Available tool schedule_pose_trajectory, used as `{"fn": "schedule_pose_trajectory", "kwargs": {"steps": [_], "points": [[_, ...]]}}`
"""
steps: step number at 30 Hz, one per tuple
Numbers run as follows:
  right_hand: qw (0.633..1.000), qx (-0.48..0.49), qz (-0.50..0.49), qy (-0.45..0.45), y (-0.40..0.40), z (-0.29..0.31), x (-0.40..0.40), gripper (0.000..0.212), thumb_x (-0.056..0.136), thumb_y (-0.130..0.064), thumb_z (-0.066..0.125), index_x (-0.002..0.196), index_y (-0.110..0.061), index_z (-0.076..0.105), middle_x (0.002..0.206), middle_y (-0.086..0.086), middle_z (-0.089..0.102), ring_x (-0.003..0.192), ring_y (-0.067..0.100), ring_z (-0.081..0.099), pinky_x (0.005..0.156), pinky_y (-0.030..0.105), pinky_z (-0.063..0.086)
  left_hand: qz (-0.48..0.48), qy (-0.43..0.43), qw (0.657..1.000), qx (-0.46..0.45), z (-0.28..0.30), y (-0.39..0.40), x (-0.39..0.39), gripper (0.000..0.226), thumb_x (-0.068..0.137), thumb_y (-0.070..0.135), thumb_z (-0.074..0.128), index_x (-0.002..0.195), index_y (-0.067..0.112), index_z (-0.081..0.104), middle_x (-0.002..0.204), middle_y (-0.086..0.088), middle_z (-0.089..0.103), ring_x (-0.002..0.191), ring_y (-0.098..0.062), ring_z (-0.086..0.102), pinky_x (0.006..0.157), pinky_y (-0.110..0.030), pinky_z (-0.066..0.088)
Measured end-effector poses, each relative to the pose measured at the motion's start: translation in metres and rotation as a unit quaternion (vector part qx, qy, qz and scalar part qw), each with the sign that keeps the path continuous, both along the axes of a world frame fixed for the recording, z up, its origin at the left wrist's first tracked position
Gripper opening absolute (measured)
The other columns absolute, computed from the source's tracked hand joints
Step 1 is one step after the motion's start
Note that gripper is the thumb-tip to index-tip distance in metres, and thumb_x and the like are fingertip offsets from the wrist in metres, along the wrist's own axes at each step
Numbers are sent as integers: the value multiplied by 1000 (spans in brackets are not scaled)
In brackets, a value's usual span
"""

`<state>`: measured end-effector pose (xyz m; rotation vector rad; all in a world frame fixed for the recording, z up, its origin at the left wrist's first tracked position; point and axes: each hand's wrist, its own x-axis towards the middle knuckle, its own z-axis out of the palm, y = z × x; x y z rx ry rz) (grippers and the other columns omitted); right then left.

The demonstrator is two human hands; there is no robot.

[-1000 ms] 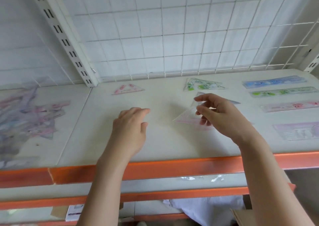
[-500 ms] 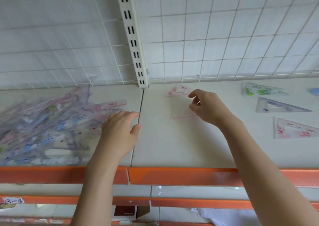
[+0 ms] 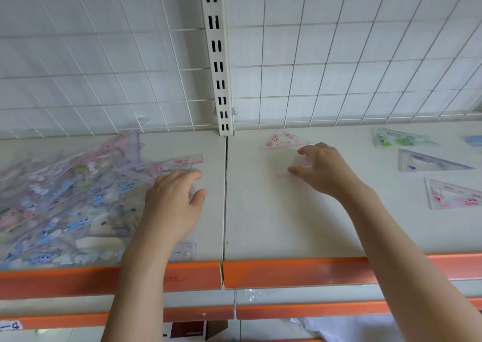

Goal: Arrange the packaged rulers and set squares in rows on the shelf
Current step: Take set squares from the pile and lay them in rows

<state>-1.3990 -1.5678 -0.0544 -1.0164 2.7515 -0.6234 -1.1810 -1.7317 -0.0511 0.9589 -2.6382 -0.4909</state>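
Two bare forearms, no sleeves in view up to the frame edge, left hand (image 3: pixel 174 200) and right hand (image 3: pixel 324 168) were ungloved, no rings, watch or bands showed, short plain fingernails

Wire grid (image 3: pixel 339 54): covering the whole upper frame.
Slotted post (image 3: pixel 217 54): standing upright at top centre.
Handwritten label (image 3: pixel 10 325): sitting at lower left.
Cardboard box (image 3: pixel 193 330): showing at bottom centre.
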Motion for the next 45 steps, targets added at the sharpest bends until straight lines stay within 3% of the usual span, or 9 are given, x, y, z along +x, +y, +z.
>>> {"fn": "schedule_pose_trajectory", "kwargs": {"steps": [7,12,16,19,26,30,33,38,45], "points": [[998,29,-37,-45,-3,9,5,69,77,-44,71,132,-11,46,129,12,45,123,30,38,99,37,37,-2,15,1000,7,-2,-2,2,34,87,23,61,121,16,61,118,-4,62,106,-31,55,93,-44,42],[980,96,-93,-150,-17,22,-10,57,65,-42,81,106,-12,54,109,7,52,104,27,46,80,32,40,1,13,1000,15,-4,2,7,36,89,24,59,124,16,59,124,-3,59,113,-29,51,96,-42,41],[972,78,-114,-191,-20,19,-13,68,64,-39,82,121,-13,55,121,4,55,116,27,48,90,33,41,10,9,1000,20,-2,4,9,36,90,25,59,125,17,58,128,-1,57,117,-27,48,96,-40,39],[971,35,-111,-211,-17,18,-9,49,68,-33,81,106,-17,55,116,3,54,114,25,47,87,30,39,12,8,1000,20,-3,4,11,36,89,25,59,124,17,58,128,-1,57,117,-27,48,96,-39,38],[966,-146,-48,-210,-2,20,9,22,81,-17,68,72,-16,48,72,5,61,58,15,61,57,26,42,5,3,1000,23,-1,6,10,36,90,25,58,125,17,57,130,-2,56,120,-27,46,98,-39,37],[981,-125,-90,-121,11,30,13,5,87,-18,59,90,-15,56,90,3,66,65,15,69,64,30,50,0,7,1000,21,-2,6,11,37,90,25,59,125,17,58,129,-2,56,119,-27,47,97,-39,38],[983,-109,-146,19,13,41,14,22,85,-12,50,102,-19,63,105,5,66,88,28,64,71,31,49,-3,7,1000,17,-2,6,11,37,89,25,59,125,17,58,129,-2,56,119,-27,47,96,-39,38],[976,-21,-196,89,0,49,22,40,87,-3,42,120,-16,61,125,14,51,117,34,46,77,31,34,-9,12,1000,21,-1,7,11,37,89,25,59,125,16,58,128,-2,57,118,-27,48,97,-39,38],[985,47,-145,86,-31,26,39,20,88,-2,45,107,-3,52,108,16,59,110,33,46,73,30,31,-8,14,1000,23,0,5,10,36,89,26,59,124,16,58,129,-2,57,119,-27,48,99,-41,39]]}}
